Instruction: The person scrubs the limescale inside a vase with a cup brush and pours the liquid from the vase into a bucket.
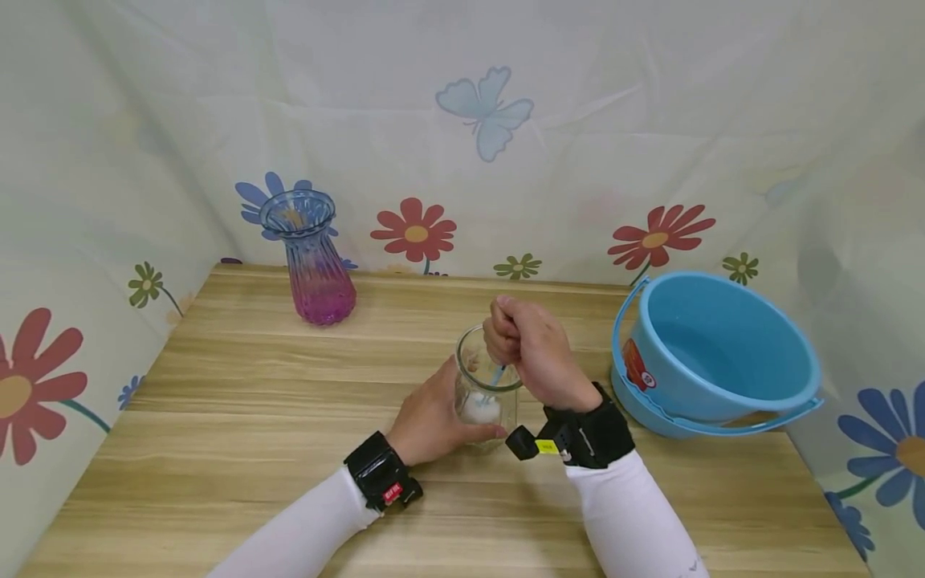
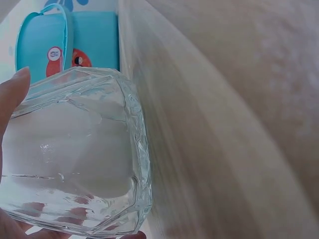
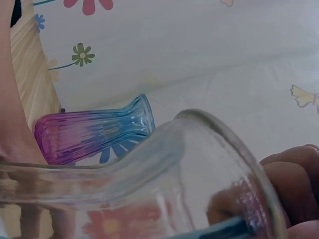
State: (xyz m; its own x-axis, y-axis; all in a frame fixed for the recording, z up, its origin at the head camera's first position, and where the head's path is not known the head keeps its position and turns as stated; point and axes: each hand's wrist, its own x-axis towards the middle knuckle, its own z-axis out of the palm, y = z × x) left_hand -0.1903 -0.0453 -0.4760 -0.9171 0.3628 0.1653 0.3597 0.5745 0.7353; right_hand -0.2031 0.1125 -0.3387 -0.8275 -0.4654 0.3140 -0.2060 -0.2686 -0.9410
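A clear glass vase (image 1: 508, 413) with a flared rim stands on the wooden table. My left hand (image 1: 433, 417) grips its side, thumb in front and fingers behind. Above the rim, my right hand (image 1: 535, 345) is curled round the top of a bottle brush (image 1: 499, 375) with a blue handle. The handle reaches down into the vase, and its soft white head (image 1: 480, 408) lies inside the lower part. In the left wrist view the pale head (image 2: 75, 149) blurs through the thick glass. The right wrist view shows the blue handle (image 3: 219, 231) passing the rim.
A blue-to-pink ribbed vase (image 1: 321, 273) stands at the back left of the table (image 1: 217, 385). To the right sits a light blue bucket (image 1: 629, 393), its handle lowered, close to my right wrist. A flowered cloth (image 1: 347, 96) hangs behind and at both sides.
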